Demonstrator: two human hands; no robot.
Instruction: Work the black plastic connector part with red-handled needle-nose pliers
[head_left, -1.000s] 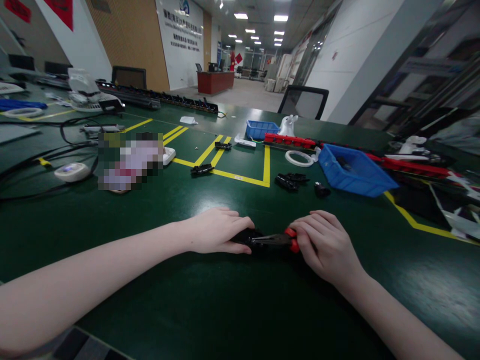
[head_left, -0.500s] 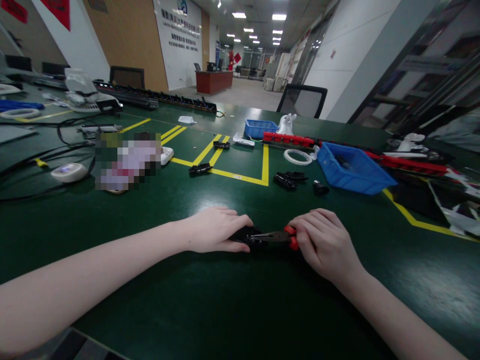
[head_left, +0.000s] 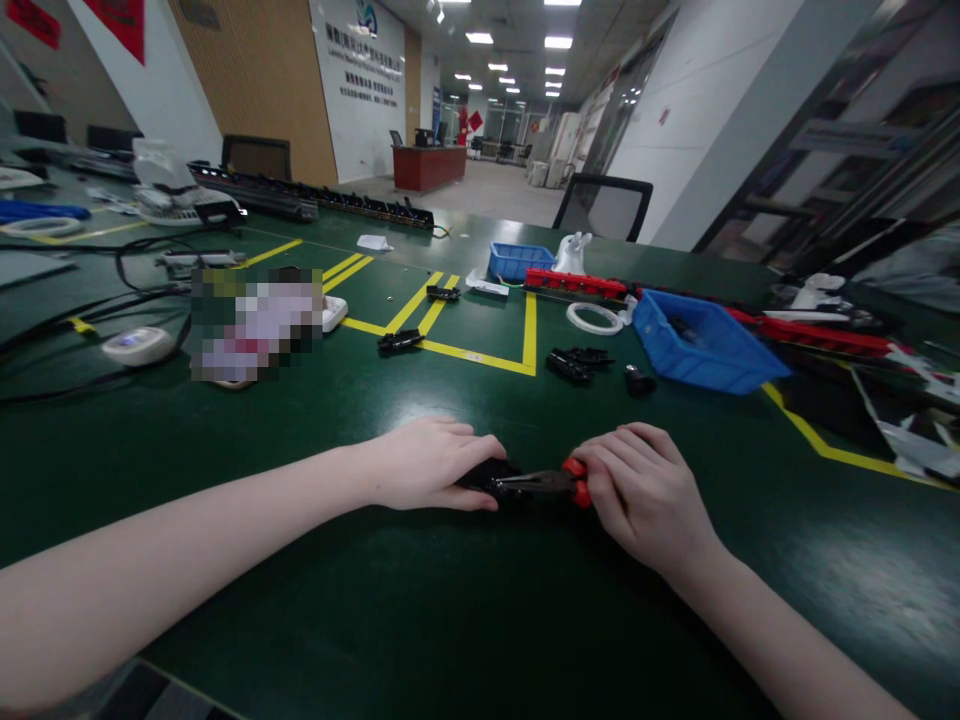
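Centrally, on the smooth green table [head_left: 465, 620], the left hand [head_left: 431, 463] has its thumb and fingers drawn together on a black part [head_left: 484, 475], thumb along the near side, fingers over the far side. The part lies low in front of the person, its right end protruding from the grasp; its finer shape is too dark to tell. Meeting that end are the narrow, tapering metal jaws of a pair of pliers [head_left: 551, 481]; whether the tips clamp it cannot be determined. To the right, the right hand [head_left: 645, 495] is curled firmly around the red handles, with only their rounded front ends exposed. Beyond the hands, from the left: a glossy white rounded device [head_left: 139, 346] beside thin black cables; a flat, pixelated object [head_left: 255, 330]; a slender, ridged black component [head_left: 400, 341] at the edge of yellow tape [head_left: 480, 357] laid in straight strips; a cluster of irregular black pieces [head_left: 574, 363]; a flat white ring [head_left: 595, 318]; a small, stubby black piece [head_left: 639, 380]; and a rectangular blue tray [head_left: 739, 362] with sloping walls and dark contents. Overhead light forms a soft, pale reflection on the table surface near the left hand.
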